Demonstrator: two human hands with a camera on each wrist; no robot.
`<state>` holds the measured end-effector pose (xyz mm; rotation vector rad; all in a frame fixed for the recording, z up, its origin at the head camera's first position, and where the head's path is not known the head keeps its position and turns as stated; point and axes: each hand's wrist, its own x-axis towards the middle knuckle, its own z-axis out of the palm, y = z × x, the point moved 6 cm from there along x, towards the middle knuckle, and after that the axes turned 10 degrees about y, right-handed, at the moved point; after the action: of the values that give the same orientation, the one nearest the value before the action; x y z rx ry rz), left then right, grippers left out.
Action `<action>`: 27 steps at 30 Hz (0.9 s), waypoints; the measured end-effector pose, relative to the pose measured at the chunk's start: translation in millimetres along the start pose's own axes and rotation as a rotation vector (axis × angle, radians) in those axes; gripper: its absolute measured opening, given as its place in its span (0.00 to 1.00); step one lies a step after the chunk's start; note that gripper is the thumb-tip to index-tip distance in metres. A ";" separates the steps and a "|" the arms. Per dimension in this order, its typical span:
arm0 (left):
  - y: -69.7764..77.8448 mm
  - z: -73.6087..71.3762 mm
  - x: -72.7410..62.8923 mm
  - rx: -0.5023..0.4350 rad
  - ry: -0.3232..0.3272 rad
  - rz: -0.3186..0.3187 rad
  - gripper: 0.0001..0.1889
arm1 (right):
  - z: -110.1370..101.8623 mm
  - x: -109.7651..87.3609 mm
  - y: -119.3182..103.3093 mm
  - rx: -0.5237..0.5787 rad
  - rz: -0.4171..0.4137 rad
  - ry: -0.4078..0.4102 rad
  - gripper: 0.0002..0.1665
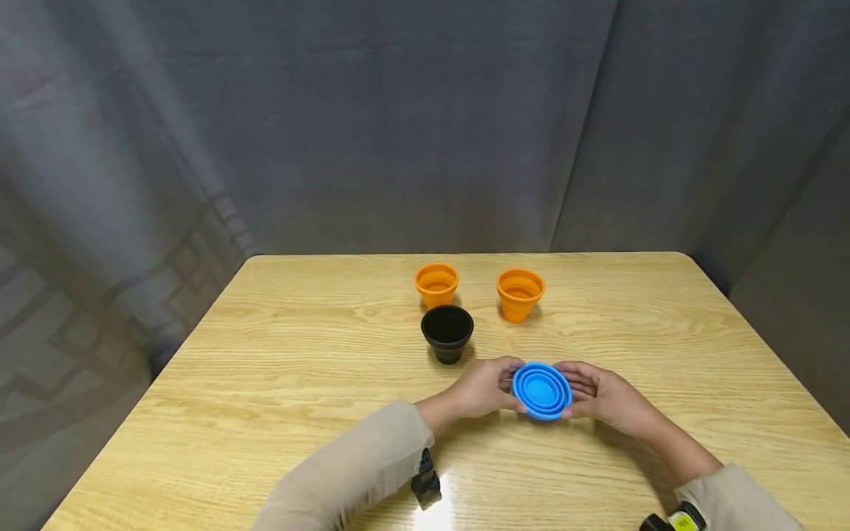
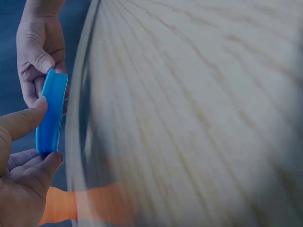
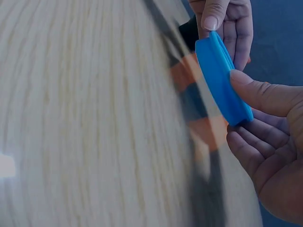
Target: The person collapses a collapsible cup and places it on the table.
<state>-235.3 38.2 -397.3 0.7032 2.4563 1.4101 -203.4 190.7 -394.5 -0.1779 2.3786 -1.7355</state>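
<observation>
Between my two hands is a blue collapsible cup (image 1: 542, 391), folded flat into a disc of concentric rings. My left hand (image 1: 489, 386) pinches its left rim, thumb on the near side and fingers beneath. On the opposite side my right hand (image 1: 612, 400) grips the rim with thumb and fingers. Both wrist views show the flattened blue cup (image 2: 52, 113) edge-on, held above the table by the two hands. Just beyond my left hand stands a black cup (image 1: 448, 332), upright and expanded.
Two expanded orange cups stand farther back: the left orange cup (image 1: 436, 285) behind the black one, the right orange cup (image 1: 520, 293) beyond the blue disc. The wooden table (image 1: 299, 354) ends at a grey curtain (image 1: 398, 133). Dark wrist devices hang below both sleeves.
</observation>
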 end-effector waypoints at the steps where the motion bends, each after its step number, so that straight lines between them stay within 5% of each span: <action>1: -0.8 1.3 1.4 0.027 -0.002 0.002 0.31 | -0.2 0.6 1.6 0.003 0.001 -0.007 0.44; 19: -7.3 12.4 12.3 0.320 -0.001 0.059 0.31 | -1.4 9.9 12.7 -0.222 0.012 0.036 0.44; 27: -7.0 8.7 10.2 0.354 -0.027 0.063 0.32 | 1.6 9.4 10.9 -0.199 -0.005 0.015 0.43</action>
<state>-242.6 47.0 -407.3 0.8693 2.7131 0.9828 -212.0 190.6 -406.1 -0.1994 2.5609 -1.5052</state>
